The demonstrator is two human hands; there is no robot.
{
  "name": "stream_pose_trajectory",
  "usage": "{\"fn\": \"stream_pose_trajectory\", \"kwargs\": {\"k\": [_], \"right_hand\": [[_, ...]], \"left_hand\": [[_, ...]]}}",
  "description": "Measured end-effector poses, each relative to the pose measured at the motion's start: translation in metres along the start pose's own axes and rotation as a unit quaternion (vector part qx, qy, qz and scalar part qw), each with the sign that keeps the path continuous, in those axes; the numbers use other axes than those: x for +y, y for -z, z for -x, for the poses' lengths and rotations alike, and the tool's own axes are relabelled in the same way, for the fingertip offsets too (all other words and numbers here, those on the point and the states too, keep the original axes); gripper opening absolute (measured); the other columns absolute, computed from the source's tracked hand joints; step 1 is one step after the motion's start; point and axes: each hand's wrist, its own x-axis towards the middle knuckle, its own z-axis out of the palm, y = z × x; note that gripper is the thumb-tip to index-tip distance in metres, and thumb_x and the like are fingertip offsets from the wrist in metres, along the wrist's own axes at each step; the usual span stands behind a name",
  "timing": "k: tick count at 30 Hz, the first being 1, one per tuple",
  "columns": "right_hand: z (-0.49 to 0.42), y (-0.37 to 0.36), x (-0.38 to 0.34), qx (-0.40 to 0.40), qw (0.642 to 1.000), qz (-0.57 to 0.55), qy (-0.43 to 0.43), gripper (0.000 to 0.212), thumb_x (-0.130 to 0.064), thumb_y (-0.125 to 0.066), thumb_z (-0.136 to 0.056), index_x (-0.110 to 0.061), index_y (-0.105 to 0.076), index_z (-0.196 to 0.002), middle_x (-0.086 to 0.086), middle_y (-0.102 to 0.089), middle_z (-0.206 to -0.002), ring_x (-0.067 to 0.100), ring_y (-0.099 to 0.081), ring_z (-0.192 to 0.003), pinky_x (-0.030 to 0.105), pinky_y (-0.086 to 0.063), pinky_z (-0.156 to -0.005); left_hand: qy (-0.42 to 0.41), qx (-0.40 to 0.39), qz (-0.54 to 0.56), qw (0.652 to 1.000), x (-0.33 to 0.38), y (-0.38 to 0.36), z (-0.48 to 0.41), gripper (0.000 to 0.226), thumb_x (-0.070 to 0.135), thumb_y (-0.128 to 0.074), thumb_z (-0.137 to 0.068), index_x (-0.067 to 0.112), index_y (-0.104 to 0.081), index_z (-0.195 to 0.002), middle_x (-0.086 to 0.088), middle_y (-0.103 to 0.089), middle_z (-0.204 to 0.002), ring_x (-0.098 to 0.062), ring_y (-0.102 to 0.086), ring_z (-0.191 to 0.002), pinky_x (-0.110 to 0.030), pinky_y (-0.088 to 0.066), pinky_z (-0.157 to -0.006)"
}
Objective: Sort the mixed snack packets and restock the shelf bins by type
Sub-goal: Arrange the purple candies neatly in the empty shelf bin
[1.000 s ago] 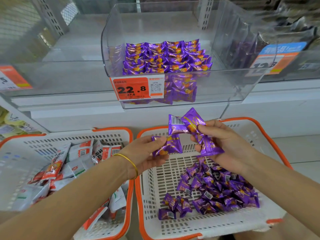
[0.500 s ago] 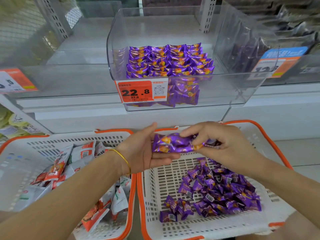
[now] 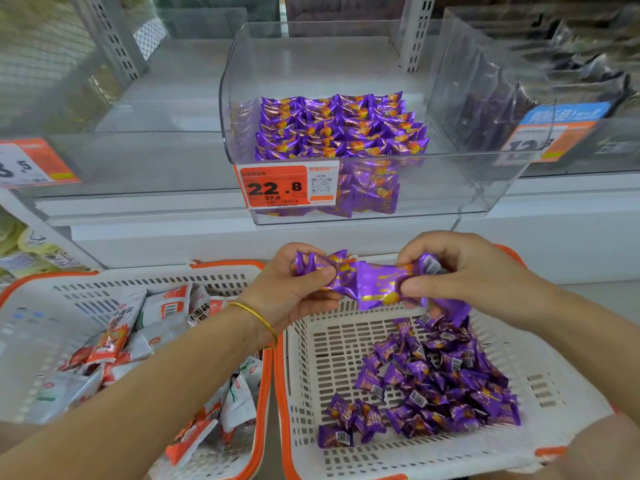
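Both hands hold a bunch of purple snack packets (image 3: 369, 280) above the right basket (image 3: 311, 382). My left hand (image 3: 294, 292) pinches the bunch's left end, and my right hand (image 3: 460, 271) grips its right end with curled fingers. Below them, a loose heap of the same purple packets (image 3: 436, 386) lies in that white basket with orange rim. Straight ahead on the shelf stands a clear bin (image 3: 450, 188) with neat rows of purple packets (image 3: 339, 126) and a 22.8 price tag (image 3: 277, 185).
A left basket (image 3: 45, 306) holds red-and-white packets (image 3: 117, 337). A clear bin (image 3: 121, 164) at the left shelf looks bare. Another bin (image 3: 588, 140) at the right holds dark packets behind a blue-and-orange price label (image 3: 554, 133).
My hands have come together: the packets held apart a second ago are now gathered into one bunch gripped at both ends. The view has shifted slightly downward.
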Motion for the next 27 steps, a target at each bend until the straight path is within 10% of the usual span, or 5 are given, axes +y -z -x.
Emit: {"fn": "stream_pose_trajectory", "kwargs": {"k": [8, 11, 17, 27], "right_hand": [[-0.006, -0.023, 0.013, 0.075, 0.997, -0.012, -0.005, 0.02, -0.006, -0.078, -0.072, -0.019, -0.063, -0.077, -0.001, -0.063, -0.09, 0.009, -0.059, -0.06, 0.02, -0.049, -0.052], [-0.007, -0.023, 0.017, 0.064, 0.998, -0.003, 0.016, 0.023, -0.011, -0.079, -0.071, -0.025, -0.061, -0.076, -0.002, -0.063, -0.108, 0.012, -0.061, -0.081, 0.027, -0.052, -0.062], [-0.001, -0.005, -0.006, 0.032, 0.996, 0.011, 0.084, 0.069, -0.022, -0.081, -0.067, -0.04, -0.046, -0.123, -0.019, -0.051, -0.133, 0.001, -0.047, -0.126, 0.02, -0.048, -0.091], [-0.069, 0.117, -0.075, 0.147, 0.988, 0.013, 0.053, 0.044, 0.008, -0.075, -0.07, -0.025, -0.068, -0.098, 0.007, -0.066, -0.088, 0.017, -0.055, -0.053, 0.025, -0.052, -0.048]], "left_hand": [[-0.004, -0.101, 0.074, 0.992, 0.007, -0.011, 0.009, 0.02, 0.019, -0.059, -0.084, 0.009, -0.054, -0.102, -0.015, -0.064, -0.098, -0.02, -0.066, -0.078, -0.029, -0.058, -0.067], [-0.074, -0.109, -0.091, 0.987, 0.007, -0.007, 0.008, 0.053, 0.014, -0.083, -0.064, 0.012, -0.053, -0.108, -0.011, -0.065, -0.102, -0.018, -0.065, -0.087, -0.034, -0.057, -0.079], [-0.166, -0.151, -0.161, 0.961, 0.036, -0.021, 0.009, 0.041, -0.004, -0.067, -0.078, 0.013, -0.048, -0.11, -0.006, -0.062, -0.097, -0.01, -0.063, -0.077, -0.024, -0.056, -0.064], [-0.286, -0.087, -0.393, 0.869, 0.161, -0.098, -0.097, 0.031, 0.013, -0.079, -0.073, 0.013, -0.054, -0.092, -0.014, -0.065, -0.095, -0.014, -0.059, -0.078, -0.03, -0.051, -0.078]]}}
